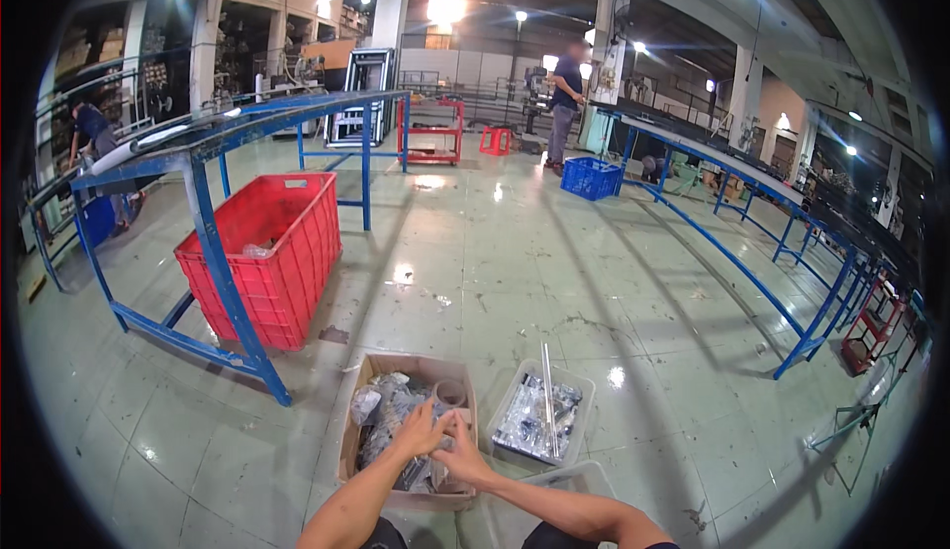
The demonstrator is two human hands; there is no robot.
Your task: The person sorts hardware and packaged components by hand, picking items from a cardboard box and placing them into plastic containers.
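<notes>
My left hand [421, 430] and my right hand [465, 458] come close together over an open cardboard box [349, 450]. The fingers of both are stretched out and partly spread, with the fingertips near each other. I make out no object between them. Crumpled clear and grey plastic wrapping [381, 420] fills much of the box. A brown cardboard tube or tape core [449, 392] sits by its far right corner. Just right of the box, a translucent plastic bin [590, 420] holds small shiny metal parts [524, 415]. A long silvery rod [547, 391] lies across it.
Another translucent bin [584, 480] stands nearer me, partly behind my right forearm. A tall red crate [307, 267] stands by a blue-framed table [213, 252] at left. Another blue-framed table [693, 237] runs along the right. A blue basket [591, 179] and a standing person [566, 104] are farther back.
</notes>
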